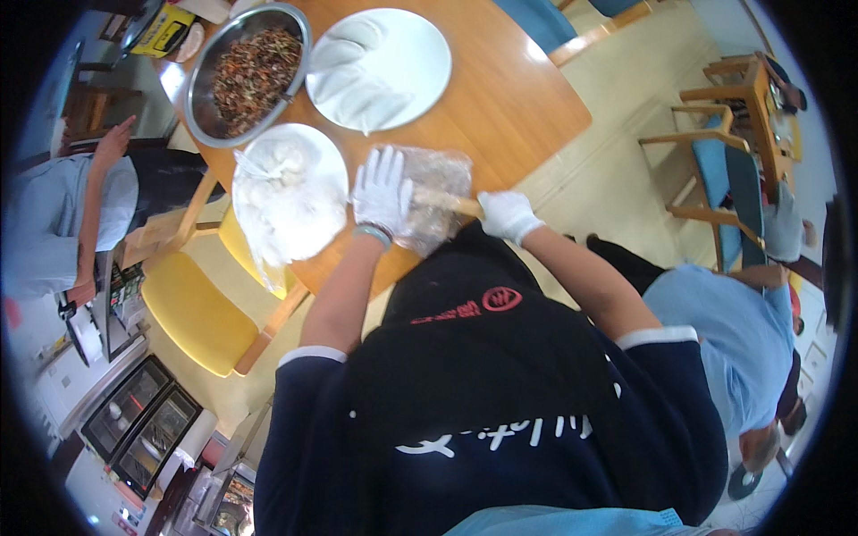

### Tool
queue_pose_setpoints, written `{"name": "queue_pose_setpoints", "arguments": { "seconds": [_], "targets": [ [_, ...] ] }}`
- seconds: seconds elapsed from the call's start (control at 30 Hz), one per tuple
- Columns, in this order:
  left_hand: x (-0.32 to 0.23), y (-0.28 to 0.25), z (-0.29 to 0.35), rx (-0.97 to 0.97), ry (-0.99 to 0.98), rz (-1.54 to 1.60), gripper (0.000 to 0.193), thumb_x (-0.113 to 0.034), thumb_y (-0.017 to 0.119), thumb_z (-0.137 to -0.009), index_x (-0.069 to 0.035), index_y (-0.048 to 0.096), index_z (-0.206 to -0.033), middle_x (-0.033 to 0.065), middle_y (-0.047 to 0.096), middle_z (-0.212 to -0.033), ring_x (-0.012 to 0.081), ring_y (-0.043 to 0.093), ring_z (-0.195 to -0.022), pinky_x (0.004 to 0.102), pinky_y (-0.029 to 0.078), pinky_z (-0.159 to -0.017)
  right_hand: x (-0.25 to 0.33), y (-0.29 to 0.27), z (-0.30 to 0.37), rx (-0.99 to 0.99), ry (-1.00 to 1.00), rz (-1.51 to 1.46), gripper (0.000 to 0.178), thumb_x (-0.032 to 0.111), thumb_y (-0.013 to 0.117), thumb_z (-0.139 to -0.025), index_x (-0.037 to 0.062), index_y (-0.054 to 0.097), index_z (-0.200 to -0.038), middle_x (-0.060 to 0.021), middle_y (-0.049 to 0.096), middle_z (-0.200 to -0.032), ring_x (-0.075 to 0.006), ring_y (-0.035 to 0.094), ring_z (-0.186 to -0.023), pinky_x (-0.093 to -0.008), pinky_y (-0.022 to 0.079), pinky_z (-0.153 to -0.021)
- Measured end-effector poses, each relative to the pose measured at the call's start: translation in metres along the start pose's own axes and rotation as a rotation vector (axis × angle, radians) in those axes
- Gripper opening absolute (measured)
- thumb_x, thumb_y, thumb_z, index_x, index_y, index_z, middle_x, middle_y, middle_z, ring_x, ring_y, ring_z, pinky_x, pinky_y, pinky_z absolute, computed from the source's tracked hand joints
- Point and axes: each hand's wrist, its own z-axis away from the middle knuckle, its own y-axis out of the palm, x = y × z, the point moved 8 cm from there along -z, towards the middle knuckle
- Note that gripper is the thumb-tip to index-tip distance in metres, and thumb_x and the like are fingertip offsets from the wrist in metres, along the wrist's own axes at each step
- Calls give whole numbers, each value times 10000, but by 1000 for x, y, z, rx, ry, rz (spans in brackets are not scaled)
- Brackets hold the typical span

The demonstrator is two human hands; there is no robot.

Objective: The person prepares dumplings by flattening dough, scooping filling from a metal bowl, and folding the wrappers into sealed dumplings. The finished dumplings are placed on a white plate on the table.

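Both my hands wear white gloves. My right hand (pixel 508 216) is closed around one end of a wooden rolling pin (pixel 450 202). The other end of the pin reaches my left hand (pixel 382 191), which lies flat with its fingers stretched forward; whether its palm presses on the pin is hidden. Under the pin is a board or mat covered in clear crinkled plastic (pixel 438 170), at the table's near edge. Left of my left hand stands a white plate (pixel 335 161) with pale dough under clear plastic film (pixel 290 219).
A steel bowl (pixel 198 103) of chopped brown and orange filling (pixel 256 80) stands at far left. Beside it, a white plate (pixel 424 54) holds several large half-moon dumplings (pixel 357 89). A yellow chair (pixel 192 308) is at left. People stand on both sides.
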Motion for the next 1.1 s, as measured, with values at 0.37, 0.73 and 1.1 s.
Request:
{"name": "queue_pose_setpoints", "arguments": {
  "seconds": [0.37, 0.73, 1.1],
  "targets": [
    [3, -3, 3, 51, -70, 28, 577, -397, 477, -1003, -129, 429, -1511, 91, 355, -1607, 292, 275, -1500, 494, 219, -1212, -1, 4, -5, 23, -7, -9, 215, 199, 603, -819, 74, 637, -991, -201, 721, -939, -389, 711, -897, -507, 555, -776],
    [-30, -4, 161, 118, -111, 358, 257, -242, 585, -932, -135, 653, -1156, 140, 669, -942, 357, 651, -855, 493, 516, -728, 140, -172, 96, -543, -839, -47, 397, 144, 621, -851, 44, 551, -1228, -176, 668, -878, -376, 668, -708, -480, 529, -624],
    [5, 33, 5, 36, -522, 208, 459, -318, 599, -930, -27, 603, -1284, 216, 640, -1220, 384, 614, -1139, 493, 451, -1025, 287, -238, 32, -271, -885, 264, 223, 204, 680, -755, 70, 768, -910, -177, 737, -868, -348, 729, -820, -447, 572, -739]
  ]
}}
